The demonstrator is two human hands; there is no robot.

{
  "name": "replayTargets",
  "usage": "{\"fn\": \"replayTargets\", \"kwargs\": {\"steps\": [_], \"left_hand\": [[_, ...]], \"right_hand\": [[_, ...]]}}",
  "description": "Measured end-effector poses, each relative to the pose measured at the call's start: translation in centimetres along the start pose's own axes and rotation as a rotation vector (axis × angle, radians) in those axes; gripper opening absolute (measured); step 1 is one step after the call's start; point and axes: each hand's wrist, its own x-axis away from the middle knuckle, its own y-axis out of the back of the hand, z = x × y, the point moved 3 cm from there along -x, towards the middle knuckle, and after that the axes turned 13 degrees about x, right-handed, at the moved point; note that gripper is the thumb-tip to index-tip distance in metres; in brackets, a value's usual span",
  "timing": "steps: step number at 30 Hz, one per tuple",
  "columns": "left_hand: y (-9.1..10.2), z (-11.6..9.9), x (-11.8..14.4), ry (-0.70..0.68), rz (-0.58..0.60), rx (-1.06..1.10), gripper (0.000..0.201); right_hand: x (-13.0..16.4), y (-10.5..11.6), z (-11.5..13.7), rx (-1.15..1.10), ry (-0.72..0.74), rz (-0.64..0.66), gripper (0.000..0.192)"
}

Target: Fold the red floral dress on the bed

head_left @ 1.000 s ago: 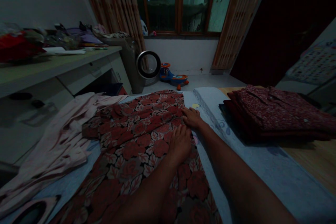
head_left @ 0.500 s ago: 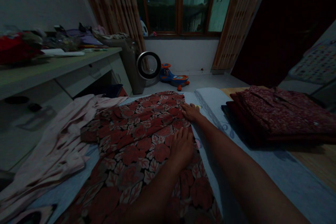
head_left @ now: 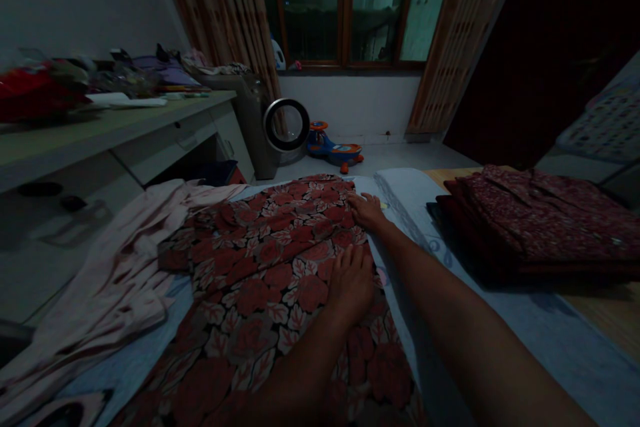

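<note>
A dress-like garment (head_left: 280, 293) with red roses and grey leaves on black lies spread over a light blue sheet (head_left: 500, 327). My left hand (head_left: 353, 280) rests flat on the cloth near its right side, fingers stretched forward. Farther off, my right hand (head_left: 369, 211) touches the garment's upper right edge. Its fingers are apart, some on the cloth and some over the sheet beside it. Slight creases run across the far part of the garment. Its near end passes under my left forearm and out of view.
A pale pink garment (head_left: 120, 267) lies crumpled at left, beside a cluttered desk (head_left: 210, 103). On the right sits a stack of folded dark red clothes (head_left: 555, 220). Beyond are a washing machine with its round door (head_left: 287, 125) open and a blue-orange ride-on toy (head_left: 333, 148).
The camera view has shifted slightly, moving the scene a little to the right. Both hands stay at about the same places on the garment.
</note>
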Motion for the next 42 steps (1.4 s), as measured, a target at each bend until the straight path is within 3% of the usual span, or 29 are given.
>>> {"fn": "replayTargets", "kwargs": {"steps": [8, 14, 20, 31, 42], "left_hand": [[-0.2, 0.1, 0.0, 0.013, 0.013, 0.01, 0.042], [-0.2, 0.2, 0.0, -0.001, -0.016, 0.029, 0.044], [0.0, 0.1, 0.1, -0.01, -0.049, 0.054, 0.041], [1.4, 0.5, 0.2, 0.051, -0.173, 0.175, 0.04], [1.2, 0.6, 0.5, 0.004, -0.093, 0.127, 0.042]], "right_hand": [[-0.9, -0.8, -0.6, -0.037, -0.072, 0.09, 0.058], [-0.3, -0.5, -0.6, -0.056, -0.109, 0.041, 0.058], [3.1, -0.4, 0.0, -0.065, 0.013, -0.034, 0.054], [9.9, 0.0, 0.0, -0.072, -0.012, 0.026, 0.067], [15.8, 1.1, 0.4, -0.08, 0.0, 0.073, 0.079]]}}
